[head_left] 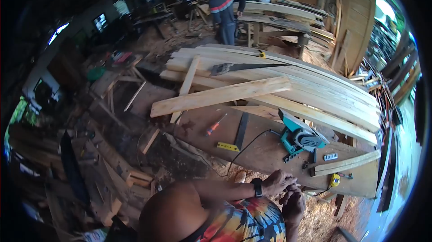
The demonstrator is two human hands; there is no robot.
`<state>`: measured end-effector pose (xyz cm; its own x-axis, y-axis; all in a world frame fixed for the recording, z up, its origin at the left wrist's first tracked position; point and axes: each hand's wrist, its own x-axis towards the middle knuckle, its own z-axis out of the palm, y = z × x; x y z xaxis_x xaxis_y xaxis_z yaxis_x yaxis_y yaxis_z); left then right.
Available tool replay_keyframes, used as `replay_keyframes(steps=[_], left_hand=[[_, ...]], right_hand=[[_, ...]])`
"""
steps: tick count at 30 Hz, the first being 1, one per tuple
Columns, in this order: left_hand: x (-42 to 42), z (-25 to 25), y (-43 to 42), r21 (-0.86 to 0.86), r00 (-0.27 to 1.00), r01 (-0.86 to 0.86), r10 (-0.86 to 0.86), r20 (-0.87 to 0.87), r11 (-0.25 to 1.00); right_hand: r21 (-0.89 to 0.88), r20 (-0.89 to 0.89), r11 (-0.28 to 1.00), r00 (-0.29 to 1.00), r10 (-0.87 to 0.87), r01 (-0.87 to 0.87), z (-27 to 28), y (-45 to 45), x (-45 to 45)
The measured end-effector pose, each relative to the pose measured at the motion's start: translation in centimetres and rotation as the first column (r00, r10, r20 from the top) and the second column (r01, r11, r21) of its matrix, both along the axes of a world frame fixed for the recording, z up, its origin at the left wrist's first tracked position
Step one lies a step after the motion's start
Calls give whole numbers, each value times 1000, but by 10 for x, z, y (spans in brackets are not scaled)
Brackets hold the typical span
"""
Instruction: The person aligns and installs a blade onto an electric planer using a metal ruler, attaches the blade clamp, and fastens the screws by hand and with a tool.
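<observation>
My left hand (276, 182), with a dark watch on its wrist, and my right hand (293, 203) meet near the bench's front edge. The fingers of both are curled together; anything between them is too small or hidden to make out. Just beyond them on the brown bench (265, 163) rests a teal corded power tool (301, 136). To the right lie a yellow tape measure (335, 180) and a short piece of wood (346, 163). A try square with a yellow handle (228, 146) and an orange-handled screwdriver (216, 126) lie farther left.
Long pale boards (288, 77) are stacked across the far side, bearing a handsaw (245, 67) and another tape measure (262, 54). A loose plank (220, 95) crosses them. Another person (223, 10) stands beyond. Wood scraps (139, 179) fill the left floor; shavings (324, 219) lie below.
</observation>
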<state>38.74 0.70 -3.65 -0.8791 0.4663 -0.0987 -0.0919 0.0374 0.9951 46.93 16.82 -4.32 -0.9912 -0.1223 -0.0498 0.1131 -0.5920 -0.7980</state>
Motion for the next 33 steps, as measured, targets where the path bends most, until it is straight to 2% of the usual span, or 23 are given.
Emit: replay_keyframes(steps=[1, 3, 6, 7, 10, 13, 16, 19, 26, 28, 33], left_hand=[[-1, 4, -7, -67, 987, -9, -2, -158, 998], [-4, 15, -24, -191, 884, 0, -90, -460, 982], [2, 29, -41, -315, 827, 4, -180, -533, 949], [5, 29, -42, -356, 846, -28, -167, -506, 934], [7, 37, -47, -592, 793, -81, -308, -526, 802], [7, 20, -51, -558, 682, -143, -327, -654, 818], [9, 9, -54, -575, 589, -191, -376, -715, 796], [14, 8, -58, -606, 537, -195, -433, -724, 771], [19, 21, -63, -533, 614, -218, -310, -726, 817], [21, 35, -64, -517, 657, -235, -257, -708, 823], [17, 43, -72, -406, 758, -120, -180, -627, 906]], right_hand=[[-34, 17, 999, 1000, -14, 15, 1, -1, -1], [61, 42, 998, 999, 13, -16, 1, 2, 0], [200, 51, 979, 998, 25, -34, 4, 0, 3], [269, 39, 962, 998, 41, -50, 7, -1, 3], [403, 28, 908, 993, 114, -115, 22, -6, 3], [471, 25, 869, 987, 160, -153, 35, -14, 4], [579, 10, 798, 980, 197, -166, 38, -15, 3], [599, -13, 779, 969, 245, -188, 45, -19, 4], [650, -86, 745, 960, 267, -148, 44, -20, 6], [633, -56, 755, 963, 263, -169, 44, -19, 9], [605, -84, 779, 959, 272, -168, 35, -17, 13]])
